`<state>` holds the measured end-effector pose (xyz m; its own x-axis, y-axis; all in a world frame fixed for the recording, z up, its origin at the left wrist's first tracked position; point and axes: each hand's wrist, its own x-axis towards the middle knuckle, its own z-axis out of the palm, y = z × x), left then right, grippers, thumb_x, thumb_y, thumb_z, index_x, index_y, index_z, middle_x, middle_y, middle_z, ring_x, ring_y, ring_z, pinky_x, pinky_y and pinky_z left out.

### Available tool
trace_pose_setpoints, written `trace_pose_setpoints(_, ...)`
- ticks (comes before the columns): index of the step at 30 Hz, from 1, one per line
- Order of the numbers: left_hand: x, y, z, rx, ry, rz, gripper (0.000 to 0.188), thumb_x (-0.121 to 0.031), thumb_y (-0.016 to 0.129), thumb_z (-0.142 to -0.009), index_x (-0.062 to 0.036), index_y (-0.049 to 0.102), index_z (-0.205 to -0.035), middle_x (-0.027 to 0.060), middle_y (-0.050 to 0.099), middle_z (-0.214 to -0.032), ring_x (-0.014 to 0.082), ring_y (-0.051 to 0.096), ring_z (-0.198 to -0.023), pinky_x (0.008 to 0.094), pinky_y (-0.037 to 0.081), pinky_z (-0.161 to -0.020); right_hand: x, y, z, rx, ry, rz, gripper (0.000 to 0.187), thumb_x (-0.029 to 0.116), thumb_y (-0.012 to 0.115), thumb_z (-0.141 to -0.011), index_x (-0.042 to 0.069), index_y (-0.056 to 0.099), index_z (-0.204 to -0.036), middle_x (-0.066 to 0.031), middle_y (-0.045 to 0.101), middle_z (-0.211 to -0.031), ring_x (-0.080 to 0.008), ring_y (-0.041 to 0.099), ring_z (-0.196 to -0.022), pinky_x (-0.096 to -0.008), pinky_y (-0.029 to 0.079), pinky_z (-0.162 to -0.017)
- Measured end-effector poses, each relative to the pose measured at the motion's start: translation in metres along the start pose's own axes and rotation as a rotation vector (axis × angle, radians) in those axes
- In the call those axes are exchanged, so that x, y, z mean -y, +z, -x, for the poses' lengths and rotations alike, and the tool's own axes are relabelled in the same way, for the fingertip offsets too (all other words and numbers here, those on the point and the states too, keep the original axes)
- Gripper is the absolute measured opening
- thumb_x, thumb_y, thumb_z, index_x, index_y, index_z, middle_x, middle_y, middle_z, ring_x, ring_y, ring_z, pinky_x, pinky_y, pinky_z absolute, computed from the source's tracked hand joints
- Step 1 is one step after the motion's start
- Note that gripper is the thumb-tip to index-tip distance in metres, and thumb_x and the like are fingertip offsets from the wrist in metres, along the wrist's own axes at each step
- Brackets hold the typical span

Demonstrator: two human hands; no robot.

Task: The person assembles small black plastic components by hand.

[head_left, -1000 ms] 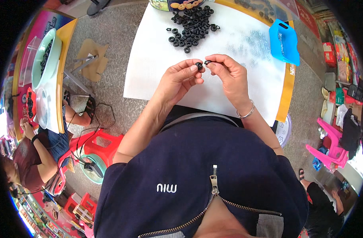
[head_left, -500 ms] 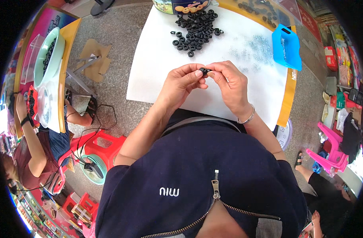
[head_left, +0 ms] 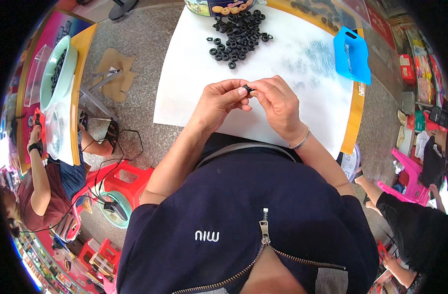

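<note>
My left hand (head_left: 218, 102) and my right hand (head_left: 278, 102) meet above the near part of a white table sheet (head_left: 184, 98). Between their fingertips they pinch a small black ring part (head_left: 247, 89). Both hands grip it together, thumbs and forefingers closed on it. A pile of several black rubber rings (head_left: 238, 33) lies farther back on the sheet, apart from my hands. A silver bracelet (head_left: 300, 141) circles my right wrist.
A blue plastic tray (head_left: 352, 55) sits at the table's right. A tin (head_left: 219, 6) stands behind the ring pile. To the left, another person (head_left: 40, 181) sits at a second table with a pale green bowl (head_left: 57, 68). Red stools (head_left: 126, 183) and pink stools (head_left: 410, 181) stand on the floor.
My hands closed in from holding two separate pieces to pressing them together at the fingertips. The view shifted slightly, so the table sits lower in the picture.
</note>
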<state>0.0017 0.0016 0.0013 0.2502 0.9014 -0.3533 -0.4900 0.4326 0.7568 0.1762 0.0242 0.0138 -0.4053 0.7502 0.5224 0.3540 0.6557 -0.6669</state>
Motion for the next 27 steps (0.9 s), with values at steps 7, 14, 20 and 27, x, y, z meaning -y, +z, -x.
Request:
trace_pose_setpoints(7, 0.005, 0.005, 0.000, -0.023, 0.028, -0.147, 0.023, -0.007, 0.060, -0.090, 0.0064, 0.061, -0.110, 0.0103, 0.066, -0.091, 0.0134, 0.062, -0.075, 0.0279, 0.055, -0.072, -0.012, -0.010, -0.002, 0.075, -0.292, 0.222, 0.029, -0.002, 0.063, -0.073, -0.002, 0.061, -0.101, -0.0091, 0.059, -0.086, -0.0215, 0.055, -0.072, -0.0305, 0.050, -0.062)
trace_pose_setpoints(14, 0.011, 0.003, 0.001, -0.046, 0.016, -0.173, 0.025, -0.006, 0.060, -0.090, 0.0075, 0.061, -0.111, 0.0111, 0.066, -0.093, 0.0156, 0.064, -0.078, 0.0296, 0.056, -0.074, -0.015, -0.007, 0.004, 0.099, -0.326, 0.218, 0.029, -0.001, 0.064, -0.071, -0.003, 0.060, -0.100, -0.0097, 0.057, -0.085, -0.0217, 0.054, -0.071, -0.0296, 0.050, -0.061)
trace_pose_setpoints(20, 0.003, 0.006, 0.001, 0.004, -0.002, -0.212, 0.031, -0.010, 0.063, -0.089, 0.0091, 0.060, -0.112, 0.0135, 0.066, -0.096, 0.0195, 0.066, -0.082, 0.0318, 0.056, -0.076, -0.012, -0.005, 0.004, 0.081, -0.300, 0.200, 0.029, -0.001, 0.066, -0.070, -0.003, 0.060, -0.098, -0.0087, 0.056, -0.083, -0.0214, 0.053, -0.071, -0.0297, 0.049, -0.061)
trace_pose_setpoints(27, 0.000, -0.003, -0.001, 0.104, -0.103, -0.203, 0.034, -0.013, 0.062, -0.089, 0.0088, 0.058, -0.115, 0.0151, 0.066, -0.097, 0.0207, 0.066, -0.082, 0.0316, 0.055, -0.075, -0.007, -0.008, 0.005, 0.121, -0.282, 0.173, 0.027, 0.001, 0.068, -0.073, -0.002, 0.060, -0.098, -0.0082, 0.056, -0.081, -0.0221, 0.053, -0.072, -0.0306, 0.048, -0.063)
